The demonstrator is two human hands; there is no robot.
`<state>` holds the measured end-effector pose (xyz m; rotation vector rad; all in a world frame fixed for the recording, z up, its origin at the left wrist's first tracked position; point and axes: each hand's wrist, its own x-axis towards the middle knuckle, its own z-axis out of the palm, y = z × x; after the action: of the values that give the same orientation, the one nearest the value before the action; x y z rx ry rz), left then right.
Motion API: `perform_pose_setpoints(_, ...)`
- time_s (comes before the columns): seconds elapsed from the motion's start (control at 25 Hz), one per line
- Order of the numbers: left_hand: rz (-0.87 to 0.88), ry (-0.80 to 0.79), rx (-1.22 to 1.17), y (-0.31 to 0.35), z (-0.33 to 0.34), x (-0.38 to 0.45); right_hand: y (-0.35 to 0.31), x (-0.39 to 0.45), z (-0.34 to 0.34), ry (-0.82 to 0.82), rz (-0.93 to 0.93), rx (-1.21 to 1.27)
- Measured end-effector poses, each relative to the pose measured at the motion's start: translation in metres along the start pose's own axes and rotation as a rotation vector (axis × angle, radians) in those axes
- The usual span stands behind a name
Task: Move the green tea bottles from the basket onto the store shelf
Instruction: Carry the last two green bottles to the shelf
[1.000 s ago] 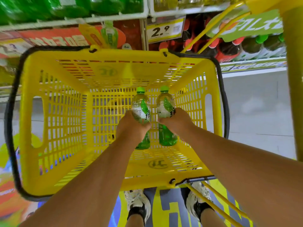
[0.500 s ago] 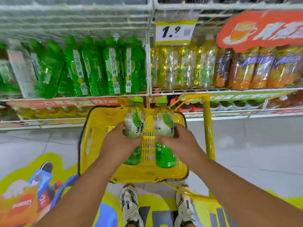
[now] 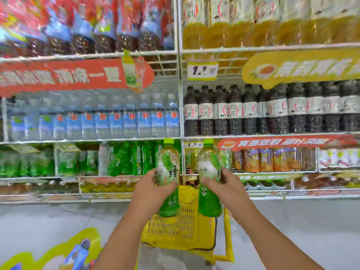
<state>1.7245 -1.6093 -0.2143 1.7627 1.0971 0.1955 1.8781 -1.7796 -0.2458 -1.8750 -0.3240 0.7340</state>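
Shelves (image 3: 136, 140) ahead of my hands. Left hand (image 3: 150, 189) grips one bottle (image 3: 168, 172), right hand (image 3: 228, 189) grips another (image 3: 209, 168), basket (image 3: 181, 228) below.

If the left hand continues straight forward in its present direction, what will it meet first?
Probably the row of green bottles on the shelf. The left hand holds its green tea bottle upright, raised above the yellow basket, with nothing visible between. The picture is blurred and depth is unclear, so this is a guess.
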Motion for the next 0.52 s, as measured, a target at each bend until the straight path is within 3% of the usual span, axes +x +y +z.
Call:
perform_pose_setpoints(0.2, 0.098, 0.087, -0.084, 0.069, -0.027, -0.029, -0.081, -0.020, -0.044, 0.016, -0.160, 0.056)
perform_pose_setpoints(0.52, 0.176, 0.161, -0.239, 0.149, -0.032, -0.051, -0.148, -0.026, -0.099, -0.011, -0.222, 0.093)
